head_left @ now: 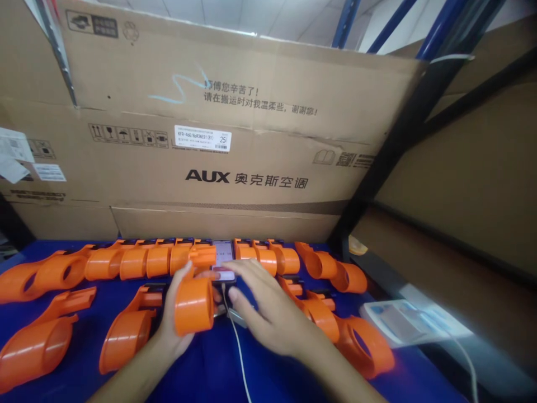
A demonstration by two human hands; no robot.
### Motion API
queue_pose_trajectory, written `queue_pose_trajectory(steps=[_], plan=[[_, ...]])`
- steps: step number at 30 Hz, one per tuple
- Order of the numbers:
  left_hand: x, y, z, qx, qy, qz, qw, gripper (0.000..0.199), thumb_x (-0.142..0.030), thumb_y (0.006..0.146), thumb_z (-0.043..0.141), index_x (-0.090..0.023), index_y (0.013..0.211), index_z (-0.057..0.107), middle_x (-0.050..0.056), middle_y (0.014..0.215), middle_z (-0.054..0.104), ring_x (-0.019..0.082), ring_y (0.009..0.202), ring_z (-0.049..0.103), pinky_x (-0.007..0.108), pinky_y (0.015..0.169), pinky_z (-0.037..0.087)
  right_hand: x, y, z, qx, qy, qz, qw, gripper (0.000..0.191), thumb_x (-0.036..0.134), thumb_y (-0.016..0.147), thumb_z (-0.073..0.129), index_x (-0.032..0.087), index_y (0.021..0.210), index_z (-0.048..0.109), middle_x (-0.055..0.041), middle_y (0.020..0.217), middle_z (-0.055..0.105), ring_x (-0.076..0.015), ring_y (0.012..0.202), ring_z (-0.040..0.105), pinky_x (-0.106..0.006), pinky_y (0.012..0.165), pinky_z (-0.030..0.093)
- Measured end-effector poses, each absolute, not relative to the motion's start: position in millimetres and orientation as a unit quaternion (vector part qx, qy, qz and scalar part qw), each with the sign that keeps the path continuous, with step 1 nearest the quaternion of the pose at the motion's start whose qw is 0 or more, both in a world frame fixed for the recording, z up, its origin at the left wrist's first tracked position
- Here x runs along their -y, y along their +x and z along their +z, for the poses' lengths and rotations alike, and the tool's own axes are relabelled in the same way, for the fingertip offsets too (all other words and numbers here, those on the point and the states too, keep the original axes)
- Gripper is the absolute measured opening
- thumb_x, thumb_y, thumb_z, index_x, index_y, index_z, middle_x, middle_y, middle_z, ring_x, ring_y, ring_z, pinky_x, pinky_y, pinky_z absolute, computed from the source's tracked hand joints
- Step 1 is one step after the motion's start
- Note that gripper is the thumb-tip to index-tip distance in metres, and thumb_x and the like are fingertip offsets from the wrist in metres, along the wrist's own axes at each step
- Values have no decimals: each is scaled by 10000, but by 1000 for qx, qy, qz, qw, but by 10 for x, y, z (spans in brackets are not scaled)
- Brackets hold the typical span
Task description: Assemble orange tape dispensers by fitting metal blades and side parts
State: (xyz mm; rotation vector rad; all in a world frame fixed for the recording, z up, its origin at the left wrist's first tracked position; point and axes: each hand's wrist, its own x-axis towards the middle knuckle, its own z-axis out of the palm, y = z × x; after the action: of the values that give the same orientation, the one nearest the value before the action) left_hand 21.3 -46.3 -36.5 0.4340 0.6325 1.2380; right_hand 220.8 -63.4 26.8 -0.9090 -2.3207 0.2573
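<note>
My left hand (171, 316) is closed round an orange plastic ring-shaped part (193, 307) with a flat arm at its top, held above the blue tabletop. My right hand (266, 313) reaches over a phone (222, 253) with its fingers stretched out and apart. Its index fingertip is at the lower part of the lit screen; whether it presses there I cannot tell. A white cable (240, 350) runs from the phone's lower end toward me. Behind my hands, a small silvery object (237, 318) is partly hidden.
Several more orange ring parts (103, 263) line the back of the blue cloth (222, 369), with others nearer on both sides. An AUX cardboard sheet (251, 196) stands behind. At right are a dark metal post (377, 151) and a white-and-blue box (396, 322).
</note>
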Motion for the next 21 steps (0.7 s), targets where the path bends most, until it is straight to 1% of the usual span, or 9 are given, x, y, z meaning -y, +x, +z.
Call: queue_pose_trajectory(steps=[1,2,3,4,5,9,14,17,21], plan=[[449,192,-364,-286,203,556,754,426,-514,925,623,-106,937,744,93,670,770,222,535,726,294,503,584,562,2207,209,869,-372,91,313,295,223,1052,454,205,1303,608,-112,1239,689,-254,1130,618,-418,979,493],[439,181,-363,-284,207,549,759,462,-541,931,600,-101,910,739,98,648,760,220,514,716,288,481,574,494,2200,145,864,-398,84,298,240,200,1047,450,190,1148,668,-103,1096,711,-242,1017,640,-396,912,503],[436,181,-365,-281,210,543,762,485,-559,934,583,-101,883,734,101,632,752,218,502,710,282,468,566,434,2190,81,869,-412,76,265,230,188,1039,454,180,1011,682,-89,971,706,-228,909,638,-371,839,503],[438,190,-369,-279,213,540,765,501,-572,938,569,-104,860,728,100,616,743,213,494,704,274,461,559,383,2176,17,880,-411,71,229,226,181,1029,467,177,939,674,-75,900,688,-217,846,624,-354,789,493],[443,205,-376,-278,215,538,767,513,-581,942,558,-106,840,722,100,603,735,209,490,700,267,460,554,345,2162,-43,886,-404,73,216,199,177,1011,502,176,903,669,-66,873,677,-213,832,615,-342,772,485],[464,268,-408,-272,229,523,775,550,-602,953,529,-106,799,709,110,575,719,194,456,675,253,457,539,289,2133,-239,904,-373,81,195,106,141,946,588,177,956,687,-56,920,670,-204,885,597,-321,811,474],[412,212,-417,-253,239,525,777,540,-632,926,541,-134,781,694,101,594,723,187,480,681,241,474,538,324,2181,-393,912,-360,93,173,107,159,910,634,181,979,713,-63,964,650,-206,893,580,-315,788,462],[386,175,-433,-241,248,521,780,541,-643,915,542,-139,789,694,103,604,727,187,483,681,235,469,526,347,2199,-463,913,-361,97,161,153,177,881,677,201,1024,723,-56,986,637,-206,889,569,-315,779,452],[401,216,-490,-236,271,506,784,561,-654,922,537,-129,806,698,130,621,743,197,495,683,251,500,535,352,2168,-537,909,-374,79,169,95,198,915,651,195,986,715,-56,956,624,-203,866,553,-322,779,437]])
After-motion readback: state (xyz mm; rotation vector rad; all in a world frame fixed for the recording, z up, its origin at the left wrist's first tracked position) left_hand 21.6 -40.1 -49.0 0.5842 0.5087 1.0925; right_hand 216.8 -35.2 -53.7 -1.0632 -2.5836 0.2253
